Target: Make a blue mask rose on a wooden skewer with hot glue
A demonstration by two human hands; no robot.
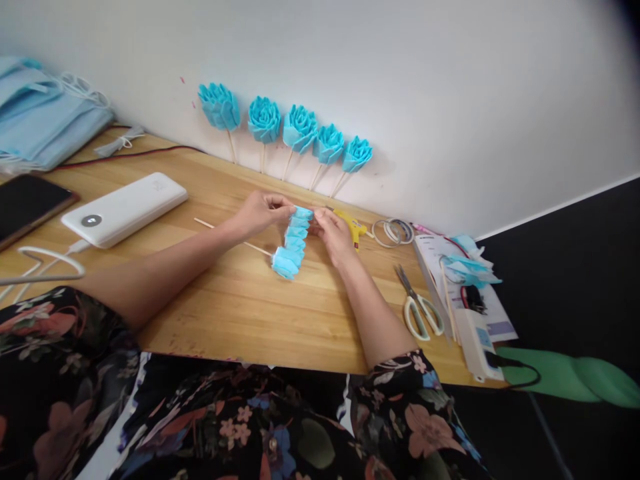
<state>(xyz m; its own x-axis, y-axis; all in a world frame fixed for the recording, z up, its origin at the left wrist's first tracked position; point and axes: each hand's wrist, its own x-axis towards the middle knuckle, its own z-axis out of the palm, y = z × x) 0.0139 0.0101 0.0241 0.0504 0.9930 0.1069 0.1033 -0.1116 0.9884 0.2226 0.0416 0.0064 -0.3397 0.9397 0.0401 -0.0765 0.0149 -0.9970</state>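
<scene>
1 pleated light-blue fabric strip, rolled at its lower end around a thin wooden stick, runs down between the 2 hands. The left fingers pinch its top edge; the right fingers touch its other top corner. Beyond the fingers, 5 blue rose-shaped fabric flowers lean against the white wall.
</scene>
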